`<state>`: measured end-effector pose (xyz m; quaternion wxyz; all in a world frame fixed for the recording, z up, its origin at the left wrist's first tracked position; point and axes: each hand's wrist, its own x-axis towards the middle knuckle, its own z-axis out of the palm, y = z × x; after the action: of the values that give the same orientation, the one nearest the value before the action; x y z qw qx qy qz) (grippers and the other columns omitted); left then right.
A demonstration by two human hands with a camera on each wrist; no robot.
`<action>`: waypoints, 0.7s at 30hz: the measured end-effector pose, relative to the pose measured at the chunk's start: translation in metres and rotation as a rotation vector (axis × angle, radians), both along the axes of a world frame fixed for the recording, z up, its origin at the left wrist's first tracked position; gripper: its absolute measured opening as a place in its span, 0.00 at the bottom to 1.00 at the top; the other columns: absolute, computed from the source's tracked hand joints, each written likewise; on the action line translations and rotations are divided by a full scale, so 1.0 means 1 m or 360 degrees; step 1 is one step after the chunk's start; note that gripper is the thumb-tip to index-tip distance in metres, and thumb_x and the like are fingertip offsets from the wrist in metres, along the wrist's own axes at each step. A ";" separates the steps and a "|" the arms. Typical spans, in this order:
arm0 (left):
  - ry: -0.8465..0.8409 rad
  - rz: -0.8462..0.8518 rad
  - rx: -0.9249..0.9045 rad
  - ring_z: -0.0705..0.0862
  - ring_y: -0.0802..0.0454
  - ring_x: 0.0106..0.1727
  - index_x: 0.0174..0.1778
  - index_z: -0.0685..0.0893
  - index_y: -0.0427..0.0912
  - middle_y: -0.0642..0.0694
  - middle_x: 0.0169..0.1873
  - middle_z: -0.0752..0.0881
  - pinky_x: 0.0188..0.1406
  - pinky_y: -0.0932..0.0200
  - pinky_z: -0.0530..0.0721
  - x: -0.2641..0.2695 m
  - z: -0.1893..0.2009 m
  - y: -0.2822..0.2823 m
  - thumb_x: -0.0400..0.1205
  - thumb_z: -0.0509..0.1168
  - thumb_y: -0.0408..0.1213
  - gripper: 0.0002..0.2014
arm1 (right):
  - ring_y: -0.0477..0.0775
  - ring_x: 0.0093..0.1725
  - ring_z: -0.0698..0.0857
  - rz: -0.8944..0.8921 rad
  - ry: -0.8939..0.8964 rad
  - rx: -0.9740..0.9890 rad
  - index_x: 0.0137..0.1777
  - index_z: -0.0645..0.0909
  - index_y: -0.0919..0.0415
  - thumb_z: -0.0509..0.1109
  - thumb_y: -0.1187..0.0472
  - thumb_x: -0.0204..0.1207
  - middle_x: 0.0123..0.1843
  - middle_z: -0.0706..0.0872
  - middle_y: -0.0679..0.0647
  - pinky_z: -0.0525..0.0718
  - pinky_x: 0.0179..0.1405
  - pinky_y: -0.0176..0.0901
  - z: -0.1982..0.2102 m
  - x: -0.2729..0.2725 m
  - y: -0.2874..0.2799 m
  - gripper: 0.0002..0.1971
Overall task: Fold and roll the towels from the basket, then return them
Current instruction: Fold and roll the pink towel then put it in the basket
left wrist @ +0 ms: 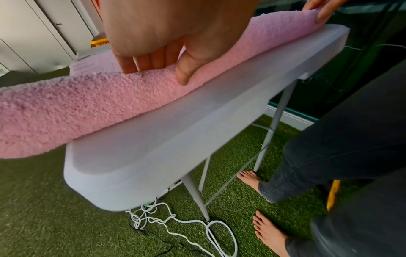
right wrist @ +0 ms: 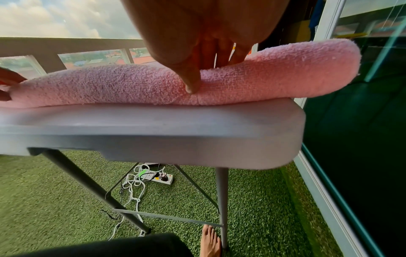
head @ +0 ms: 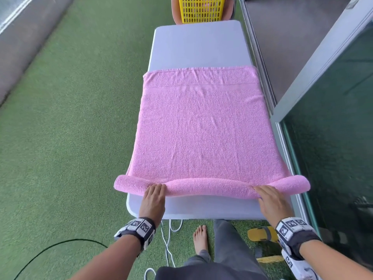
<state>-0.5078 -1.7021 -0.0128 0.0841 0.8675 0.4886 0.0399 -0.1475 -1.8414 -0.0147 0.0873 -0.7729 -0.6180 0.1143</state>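
Note:
A pink towel [head: 201,128] lies flat along the white folding table [head: 197,45], and its near end is turned over into a low roll [head: 210,187] wider than the tabletop. My left hand [head: 154,196] grips the roll left of centre, fingers over the top and thumb against the near side [left wrist: 182,73]. My right hand [head: 270,199] grips it near the right end the same way, with the thumb [right wrist: 191,85] pressed into the roll [right wrist: 285,74]. The yellow basket [head: 201,10] stands beyond the table's far end.
A glass door and its metal track [head: 302,118] run close along the table's right side. White cables [left wrist: 186,224] and a power strip [right wrist: 162,177] lie on the green turf under the table. A yellow sandal [head: 262,234] and my bare feet are near the front legs.

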 end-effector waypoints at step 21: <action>-0.0011 -0.0011 -0.0240 0.68 0.57 0.29 0.36 0.78 0.41 0.51 0.29 0.78 0.30 0.65 0.77 0.006 -0.002 0.027 0.62 0.76 0.18 0.18 | 0.56 0.41 0.79 -0.0068 -0.0149 -0.0228 0.44 0.79 0.57 0.73 0.76 0.62 0.42 0.80 0.51 0.82 0.40 0.50 -0.001 0.001 0.023 0.16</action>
<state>-0.5021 -1.6748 -0.0144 0.1509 0.8604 0.4868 0.0057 -0.1467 -1.8181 -0.0162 0.0052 -0.7948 -0.5949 0.1203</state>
